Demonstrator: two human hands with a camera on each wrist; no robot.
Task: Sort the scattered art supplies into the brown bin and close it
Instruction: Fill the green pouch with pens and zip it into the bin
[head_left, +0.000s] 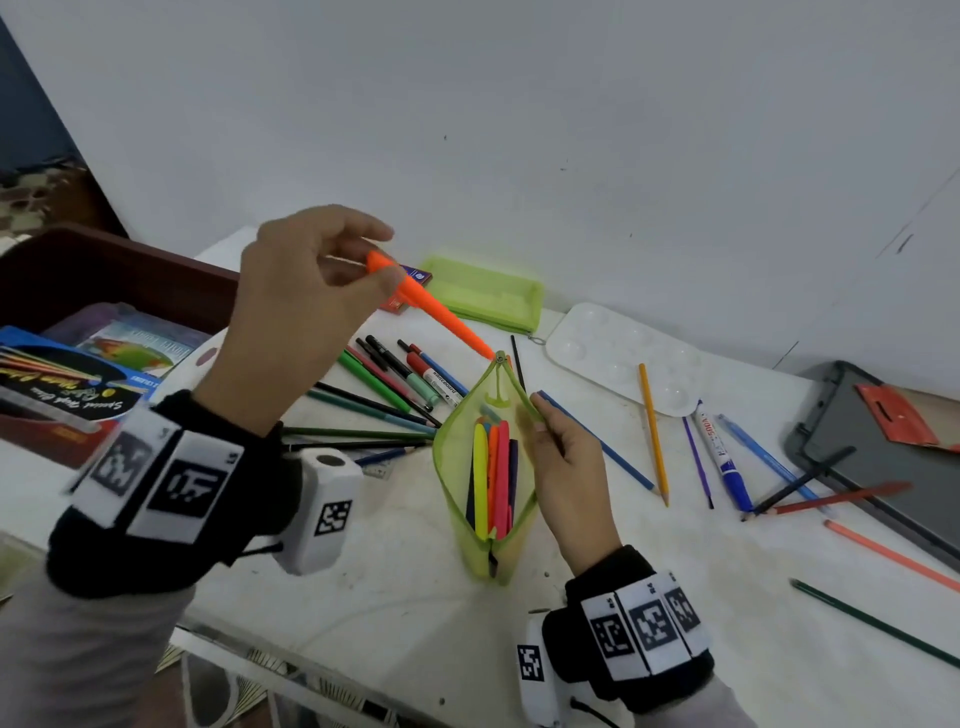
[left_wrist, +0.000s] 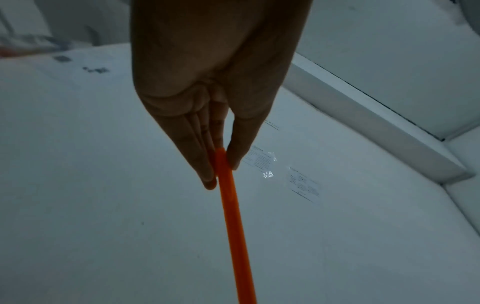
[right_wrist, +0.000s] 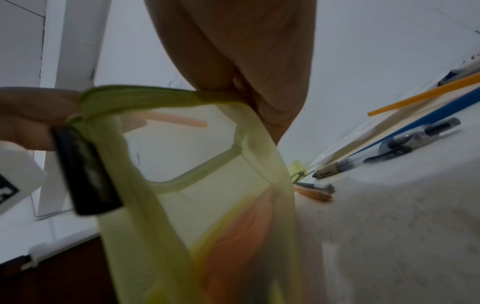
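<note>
Brown bin (head_left: 119, 270) at the far left of the open green mesh pouch (head_left: 485, 483), uncovered, with boxed colour sets inside. Left hand (head_left: 306, 312) raised up and left of the pouch, wrist bent, thumb and fingertips (left_wrist: 209, 181) pinching the top end of an orange marker (head_left: 431, 306), shaft slanting down, tip just at the pouch's far zip corner. Loose pens and pencils (head_left: 395, 384) fanned on the white table (head_left: 363, 587) between bin and pouch. Inside the pouch, yellow, orange and pink markers (head_left: 493, 473) lying lengthwise. Right hand (head_left: 563, 467) against the pouch's right side, fingers curled on its rim (right_wrist: 145, 92), holding the mouth apart. Right of the pouch, a white palette (head_left: 623, 353), more pencils (head_left: 652, 431), and a grey lid (head_left: 883, 457).
</note>
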